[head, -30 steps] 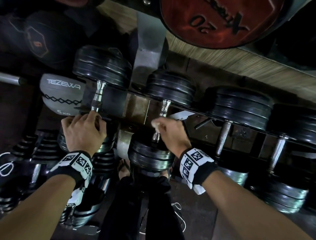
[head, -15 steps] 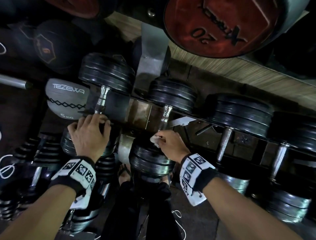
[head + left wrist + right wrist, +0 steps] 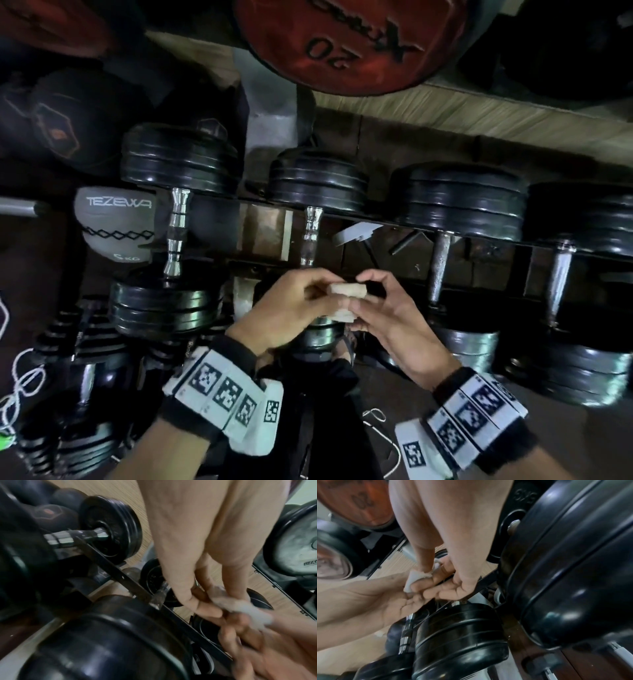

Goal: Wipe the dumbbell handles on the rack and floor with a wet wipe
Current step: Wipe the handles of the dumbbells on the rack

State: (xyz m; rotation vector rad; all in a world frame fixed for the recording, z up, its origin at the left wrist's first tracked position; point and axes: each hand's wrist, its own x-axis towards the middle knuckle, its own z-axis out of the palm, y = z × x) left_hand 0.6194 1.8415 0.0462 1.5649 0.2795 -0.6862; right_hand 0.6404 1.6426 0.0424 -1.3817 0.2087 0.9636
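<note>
left hand and right hand pinch one wet wipe before four racked dumbbells

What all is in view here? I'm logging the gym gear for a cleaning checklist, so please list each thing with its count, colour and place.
Black plate dumbbells with chrome handles: four, on the rack's top rail, side by side.
More black dumbbells: count unclear, low at left.
Dark metal rack: one, across the middle.
Grey Tezewa medicine ball: one, left of the rack.
Black medicine ball with orange emblem: one, upper left.
Red round weight plate marked 20: one, top centre.
White cord: one, lower left.
Folded white wet wipe: one, between both hands.
Left hand: pinches the wipe.
Right hand: pinches the wipe.
Marker-patterned wristbands: two, one per wrist.
</note>
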